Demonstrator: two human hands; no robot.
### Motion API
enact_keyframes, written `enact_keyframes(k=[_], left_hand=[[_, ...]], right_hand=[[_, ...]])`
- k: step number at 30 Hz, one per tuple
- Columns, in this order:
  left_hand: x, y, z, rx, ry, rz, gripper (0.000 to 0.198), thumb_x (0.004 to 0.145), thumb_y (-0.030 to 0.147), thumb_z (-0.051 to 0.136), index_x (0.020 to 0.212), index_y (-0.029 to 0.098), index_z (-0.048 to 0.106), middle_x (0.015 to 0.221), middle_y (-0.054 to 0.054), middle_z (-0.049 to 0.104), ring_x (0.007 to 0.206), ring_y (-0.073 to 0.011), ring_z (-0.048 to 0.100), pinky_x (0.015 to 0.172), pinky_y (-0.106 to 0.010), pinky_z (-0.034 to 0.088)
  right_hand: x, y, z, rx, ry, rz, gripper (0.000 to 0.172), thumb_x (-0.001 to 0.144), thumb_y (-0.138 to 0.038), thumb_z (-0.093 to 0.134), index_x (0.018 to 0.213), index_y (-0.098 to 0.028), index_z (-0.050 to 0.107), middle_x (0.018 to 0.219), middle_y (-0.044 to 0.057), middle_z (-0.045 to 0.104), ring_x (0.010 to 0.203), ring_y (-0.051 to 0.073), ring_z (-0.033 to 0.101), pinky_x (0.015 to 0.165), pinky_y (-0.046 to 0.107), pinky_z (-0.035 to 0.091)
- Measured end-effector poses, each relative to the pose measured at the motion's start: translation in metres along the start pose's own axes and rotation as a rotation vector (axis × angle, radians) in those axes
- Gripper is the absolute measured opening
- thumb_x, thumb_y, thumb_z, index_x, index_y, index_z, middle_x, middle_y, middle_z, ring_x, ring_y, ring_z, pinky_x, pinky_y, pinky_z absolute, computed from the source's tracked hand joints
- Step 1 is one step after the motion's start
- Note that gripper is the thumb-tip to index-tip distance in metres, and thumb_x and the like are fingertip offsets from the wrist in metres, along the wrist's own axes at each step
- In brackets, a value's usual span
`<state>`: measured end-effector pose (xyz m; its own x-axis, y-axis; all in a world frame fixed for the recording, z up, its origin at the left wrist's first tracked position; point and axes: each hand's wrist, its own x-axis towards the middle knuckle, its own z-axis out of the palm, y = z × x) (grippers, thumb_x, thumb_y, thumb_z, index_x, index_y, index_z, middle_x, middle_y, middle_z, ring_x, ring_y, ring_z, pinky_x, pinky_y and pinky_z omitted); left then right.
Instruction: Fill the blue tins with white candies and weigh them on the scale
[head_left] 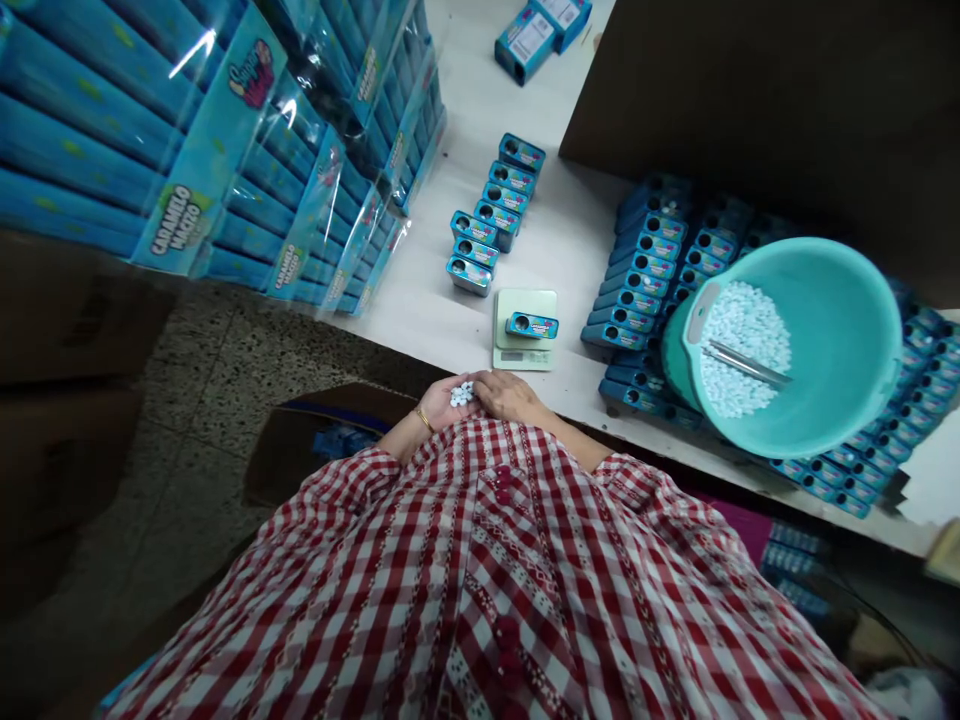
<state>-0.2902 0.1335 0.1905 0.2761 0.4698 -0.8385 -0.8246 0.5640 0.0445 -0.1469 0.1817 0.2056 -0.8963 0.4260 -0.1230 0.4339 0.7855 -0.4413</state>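
Note:
Cupped palm up at the table's front edge, my left hand [436, 402] holds a small heap of pale candies [462, 394]. My right hand [511, 396] lies against it from the right, back upward, with its fingers bent together at the candies. Its fingertips are partly hidden, so whatever they pinch cannot be made out. Just beyond my hands is a pale green digital scale [524, 358]. On its pan lies a blue tin [532, 325] with a dark round opening at one end.
Several blue tins [474, 250] stand in short rows behind the scale. At right, a turquoise bucket [840, 340] with candies and a metal scoop [746, 362] rests among packed tins [634, 290]. Wrapped display boxes [180, 210] are stacked at left. An open carton [281, 455] sits below the table.

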Motion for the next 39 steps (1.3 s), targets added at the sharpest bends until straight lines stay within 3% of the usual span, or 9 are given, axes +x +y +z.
enact_keyframes(k=[9,13,17,20,22,26,30,36,39], left_hand=[[0.0,0.003,0.016,0.0,-0.024,0.032,0.031,0.088,0.013,0.035,0.097,0.004,0.062,0.068,-0.009,0.067,0.068,-0.0162,0.066,0.08,-0.032,0.053],[-0.002,0.011,0.033,0.009,-0.13,0.069,0.033,0.088,0.015,0.034,0.103,0.003,0.061,0.089,-0.015,0.07,0.088,-0.0197,0.067,0.085,-0.033,0.051],[-0.004,0.016,0.039,0.008,-0.135,0.104,0.035,0.086,0.015,0.036,0.111,0.005,0.059,0.098,-0.014,0.069,0.099,-0.0212,0.064,0.089,-0.034,0.049],[-0.005,0.015,0.033,-0.004,-0.128,0.101,0.035,0.086,0.014,0.037,0.112,0.006,0.059,0.098,-0.014,0.069,0.098,-0.0211,0.065,0.089,-0.034,0.049],[-0.004,0.012,0.026,-0.015,-0.11,0.083,0.033,0.086,0.013,0.036,0.107,0.006,0.061,0.094,-0.014,0.07,0.092,-0.0204,0.066,0.086,-0.034,0.051],[-0.002,0.004,0.017,-0.045,-0.003,0.039,0.031,0.088,0.013,0.034,0.095,0.005,0.063,0.07,-0.009,0.068,0.072,-0.0162,0.067,0.076,-0.03,0.053],[-0.005,-0.002,0.015,-0.04,0.087,-0.016,0.031,0.089,0.012,0.033,0.094,0.006,0.063,0.07,-0.009,0.068,0.075,-0.0174,0.067,0.078,-0.032,0.054],[-0.007,-0.001,0.014,-0.019,0.084,-0.018,0.029,0.089,0.012,0.034,0.088,0.007,0.062,0.067,-0.008,0.067,0.071,-0.0169,0.067,0.08,-0.032,0.053],[-0.003,0.001,0.01,-0.021,0.037,0.006,0.028,0.087,0.012,0.035,0.086,0.007,0.063,0.062,-0.008,0.066,0.066,-0.0161,0.066,0.081,-0.032,0.053]], right_hand=[[-0.009,0.014,-0.006,0.068,0.158,0.062,0.02,0.088,-0.023,0.044,0.102,-0.012,0.055,0.092,0.01,0.061,0.085,0.02,0.054,0.077,0.031,0.046],[-0.007,0.048,-0.024,0.14,0.42,0.245,0.015,0.086,-0.022,0.045,0.094,-0.014,0.056,0.086,0.009,0.059,0.083,0.02,0.054,0.075,0.031,0.046],[-0.006,0.076,-0.037,0.105,0.456,0.323,0.016,0.086,-0.021,0.046,0.095,-0.016,0.058,0.09,0.01,0.061,0.087,0.021,0.055,0.079,0.033,0.045],[-0.012,0.069,-0.036,0.109,0.494,0.363,0.021,0.09,-0.024,0.042,0.098,-0.017,0.06,0.092,0.009,0.062,0.089,0.021,0.056,0.081,0.034,0.046],[-0.017,0.051,-0.029,0.122,0.46,0.297,0.023,0.09,-0.024,0.041,0.1,-0.017,0.061,0.094,0.009,0.063,0.091,0.02,0.056,0.083,0.034,0.046],[-0.012,0.01,-0.013,0.092,0.121,0.066,0.025,0.089,-0.017,0.041,0.105,-0.014,0.061,0.109,0.012,0.061,0.092,0.02,0.055,0.081,0.033,0.047],[0.0,-0.004,-0.004,0.038,-0.106,0.019,0.028,0.089,-0.012,0.039,0.109,-0.009,0.058,0.108,0.014,0.061,0.093,0.02,0.054,0.082,0.032,0.046],[0.001,-0.003,-0.002,0.062,-0.085,0.094,0.023,0.089,-0.013,0.038,0.1,-0.014,0.058,0.095,0.011,0.06,0.087,0.019,0.054,0.074,0.03,0.046],[-0.005,0.006,-0.008,0.167,0.088,0.135,0.019,0.088,-0.018,0.041,0.098,-0.015,0.058,0.091,0.01,0.06,0.085,0.018,0.053,0.074,0.029,0.045]])
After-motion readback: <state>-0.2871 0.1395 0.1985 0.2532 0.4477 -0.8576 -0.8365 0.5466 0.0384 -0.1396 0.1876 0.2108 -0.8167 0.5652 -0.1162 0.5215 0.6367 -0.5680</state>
